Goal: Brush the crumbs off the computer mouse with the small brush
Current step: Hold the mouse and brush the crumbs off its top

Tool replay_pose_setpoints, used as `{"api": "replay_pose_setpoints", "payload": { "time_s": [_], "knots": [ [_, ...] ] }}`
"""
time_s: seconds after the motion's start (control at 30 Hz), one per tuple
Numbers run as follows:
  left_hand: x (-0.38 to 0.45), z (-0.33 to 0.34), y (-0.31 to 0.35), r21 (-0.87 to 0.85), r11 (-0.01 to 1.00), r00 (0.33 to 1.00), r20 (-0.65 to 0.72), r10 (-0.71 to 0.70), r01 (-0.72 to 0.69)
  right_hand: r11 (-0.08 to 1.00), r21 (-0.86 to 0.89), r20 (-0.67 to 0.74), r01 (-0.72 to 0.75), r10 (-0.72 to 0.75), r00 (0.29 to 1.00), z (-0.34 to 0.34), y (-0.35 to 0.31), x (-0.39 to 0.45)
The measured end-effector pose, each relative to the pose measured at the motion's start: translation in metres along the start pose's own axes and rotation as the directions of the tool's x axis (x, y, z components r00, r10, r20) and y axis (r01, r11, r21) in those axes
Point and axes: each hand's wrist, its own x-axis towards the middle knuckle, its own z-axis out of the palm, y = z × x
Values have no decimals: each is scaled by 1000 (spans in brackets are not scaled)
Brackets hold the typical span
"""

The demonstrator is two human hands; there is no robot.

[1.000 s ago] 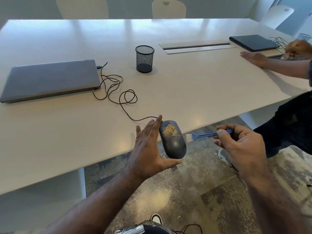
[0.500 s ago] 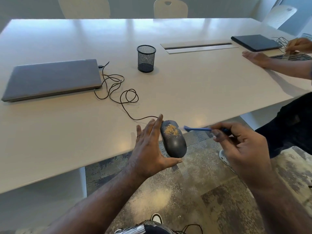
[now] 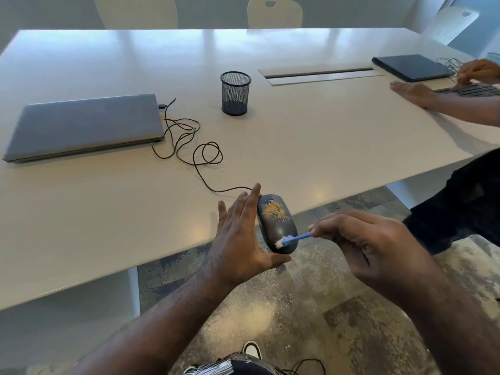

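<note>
A dark grey wired computer mouse (image 3: 276, 228) hangs past the near edge of the white table (image 3: 108, 212), with my left hand (image 3: 240, 236) clasping its left side and rear. Tan crumbs (image 3: 274, 210) cover the mouse's front half. My right hand (image 3: 362, 247) pinches the handle of a small blue brush (image 3: 293, 239). The brush's white bristles rest on the rear of the mouse, below the crumbs. The mouse's black cable (image 3: 194, 147) loops across the table to a closed grey laptop (image 3: 84, 125).
A black mesh pen cup (image 3: 234, 93) stands mid-table. Another person's hands (image 3: 411, 90) rest at the right by a keyboard (image 3: 470, 90) and a dark closed laptop (image 3: 411, 67). Chairs (image 3: 274, 12) line the far side. Patterned carpet (image 3: 297, 307) lies below the mouse.
My right hand swung the brush from beside the mouse's front down to its rear, where the bristles now touch. My left hand and the mouse stayed put.
</note>
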Motion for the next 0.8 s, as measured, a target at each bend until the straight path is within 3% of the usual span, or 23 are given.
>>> {"api": "replay_pose_setpoints", "payload": {
  "time_s": [0.13,0.33,0.57,0.8],
  "knots": [
    [0,1,1,3,1000,1000,11,13,-13,999,48,-81,7,-3,997,6,-3,5],
    [1,-1,1,-15,1000,1000,-6,16,-16,999,32,-41,-35,37,998,10,1,-1],
    [-2,-2,3,-10,999,999,22,34,-33,996,16,-294,-89,89,952,5,20,0],
    [-1,-4,4,-8,999,999,26,35,-35,992,-39,-210,-118,107,972,10,20,-3]
  ]
}}
